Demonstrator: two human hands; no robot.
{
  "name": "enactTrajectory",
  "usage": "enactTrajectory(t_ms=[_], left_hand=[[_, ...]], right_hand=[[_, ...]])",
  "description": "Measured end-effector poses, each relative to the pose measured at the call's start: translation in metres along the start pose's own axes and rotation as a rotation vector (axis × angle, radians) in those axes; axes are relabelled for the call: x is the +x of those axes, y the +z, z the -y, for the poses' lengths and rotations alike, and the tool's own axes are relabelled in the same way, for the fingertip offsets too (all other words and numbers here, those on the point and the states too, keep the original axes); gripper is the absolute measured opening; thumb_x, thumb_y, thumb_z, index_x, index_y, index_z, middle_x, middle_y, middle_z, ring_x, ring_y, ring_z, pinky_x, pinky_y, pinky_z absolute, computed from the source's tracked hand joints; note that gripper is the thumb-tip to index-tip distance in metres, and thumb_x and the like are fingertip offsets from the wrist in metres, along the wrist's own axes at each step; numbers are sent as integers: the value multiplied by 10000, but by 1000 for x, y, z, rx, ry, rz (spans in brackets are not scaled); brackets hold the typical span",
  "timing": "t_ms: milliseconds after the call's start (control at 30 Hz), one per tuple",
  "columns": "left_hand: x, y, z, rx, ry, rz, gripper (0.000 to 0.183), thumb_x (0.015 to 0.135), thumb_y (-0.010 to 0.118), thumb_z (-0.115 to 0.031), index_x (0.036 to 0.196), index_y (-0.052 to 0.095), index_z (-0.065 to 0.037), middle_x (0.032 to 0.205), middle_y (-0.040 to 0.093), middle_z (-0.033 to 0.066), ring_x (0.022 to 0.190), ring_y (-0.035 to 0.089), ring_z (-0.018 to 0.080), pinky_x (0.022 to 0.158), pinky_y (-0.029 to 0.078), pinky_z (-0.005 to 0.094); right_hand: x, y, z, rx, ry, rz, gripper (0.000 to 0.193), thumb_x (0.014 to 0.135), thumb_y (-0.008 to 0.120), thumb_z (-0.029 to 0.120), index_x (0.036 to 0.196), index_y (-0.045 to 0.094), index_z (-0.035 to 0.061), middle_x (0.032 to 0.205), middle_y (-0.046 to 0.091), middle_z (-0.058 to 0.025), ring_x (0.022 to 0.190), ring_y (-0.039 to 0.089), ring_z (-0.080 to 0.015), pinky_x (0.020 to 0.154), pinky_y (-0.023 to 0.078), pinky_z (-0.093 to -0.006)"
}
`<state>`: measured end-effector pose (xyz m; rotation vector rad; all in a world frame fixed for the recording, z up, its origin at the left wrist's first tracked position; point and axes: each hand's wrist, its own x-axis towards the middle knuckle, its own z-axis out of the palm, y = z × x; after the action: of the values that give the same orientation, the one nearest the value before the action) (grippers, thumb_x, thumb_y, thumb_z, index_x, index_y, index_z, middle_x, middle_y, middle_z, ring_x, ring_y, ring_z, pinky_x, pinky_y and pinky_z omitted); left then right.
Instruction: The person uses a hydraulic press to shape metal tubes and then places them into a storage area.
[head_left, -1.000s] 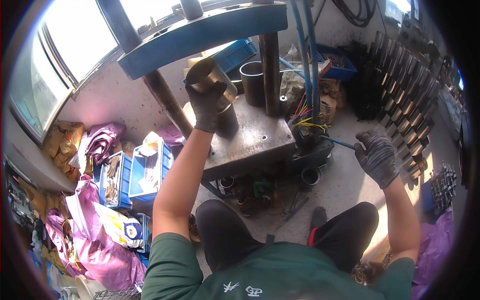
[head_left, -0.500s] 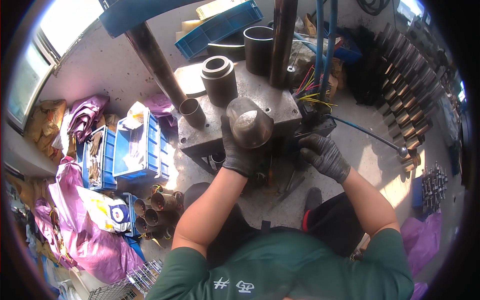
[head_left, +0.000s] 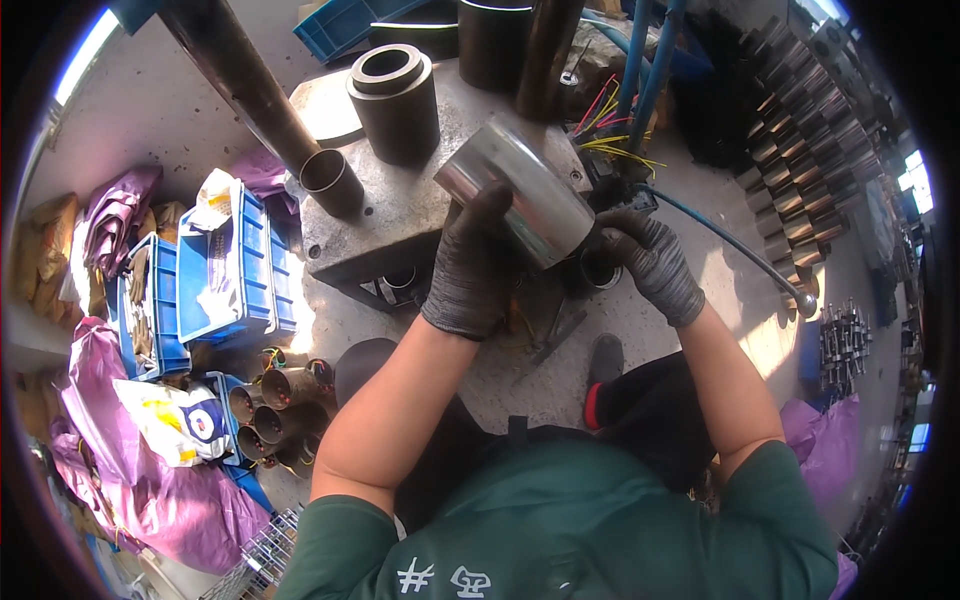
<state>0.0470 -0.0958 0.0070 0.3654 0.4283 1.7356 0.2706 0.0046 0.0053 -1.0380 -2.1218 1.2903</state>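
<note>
A shiny metal cylinder [head_left: 525, 195] is tilted above the front of the steel press table [head_left: 400, 225]. My left hand [head_left: 475, 260], in a dark grey glove, is wrapped round its lower left side. At the cylinder's lower right end is my gloved right hand [head_left: 650, 260], its fingers curled at the rim; the fingertips are partly hidden. A stepped thick-walled metal sleeve [head_left: 398, 120] stands upright on the table behind the cylinder. To the left of that stands a short open tube [head_left: 332, 185]. A round dark opening [head_left: 601, 270] shows just below my right fingers.
Press columns [head_left: 235, 80] rise from the table. Blue crates [head_left: 225, 275] and purple sacking [head_left: 130, 460] lie left, near several tubes with wires [head_left: 285, 405]. A lever with a ball end [head_left: 805, 303] juts out right. Stacked metal cylinders [head_left: 800, 170] line the right side.
The cylinder has turned from end-on to lying tilted sideways in my left hand. My right hand has come in to its end. The view has shifted, so the table sits further left and higher.
</note>
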Motion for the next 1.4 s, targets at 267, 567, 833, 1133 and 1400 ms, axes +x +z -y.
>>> enactTrajectory(t_ms=[267, 567, 833, 1133, 1400], left_hand=[[11, -1, 19, 1090, 482, 53, 895, 696, 892, -190, 1405, 368, -34, 1312, 559, 159, 1220, 593, 275, 1024, 528, 393], [13, -18, 58, 1314, 483, 183, 827, 815, 836, -99, 1451, 310, -36, 1339, 545, 168, 1232, 599, 262, 1032, 519, 386], [5, -20, 88, 1549, 671, 204, 686, 854, 816, -92, 1425, 441, -34, 1340, 597, 139, 1234, 616, 258, 1075, 493, 372], [-2, -65, 114, 1601, 246, 469, 530, 815, 791, -57, 1313, 610, -23, 1271, 630, 187, 1176, 634, 335, 1011, 524, 394], [-19, -120, 125, 1910, -97, 553, 521, 799, 791, -88, 1291, 630, -37, 1250, 650, 199, 1156, 639, 361, 990, 524, 406]], right_hand=[[-3, -5, 0, 354, -168, -40, 546, 1028, 567, 440, 1341, 610, -5, 994, 707, -36, 880, 655, -119, 819, 521, -271], [-3, -17, -13, 488, -131, 11, 561, 1034, 565, 472, 1372, 613, 26, 1030, 675, -68, 947, 647, -128, 862, 537, -293], [-12, -33, -20, 189, -18, 75, 456, 977, 621, 292, 1344, 640, 22, 1131, 711, -124, 1078, 678, -211, 957, 543, -360], [-115, -184, -149, -13, 509, -66, 240, 892, 586, 149, 1075, 691, 35, 724, 660, -76, 551, 591, -155, 494, 488, -298], [-347, -56, -419, 1237, 997, -936, 53, 874, 574, 149, 870, 620, 124, 643, 555, -55, 508, 549, -214, 507, 471, -358]])
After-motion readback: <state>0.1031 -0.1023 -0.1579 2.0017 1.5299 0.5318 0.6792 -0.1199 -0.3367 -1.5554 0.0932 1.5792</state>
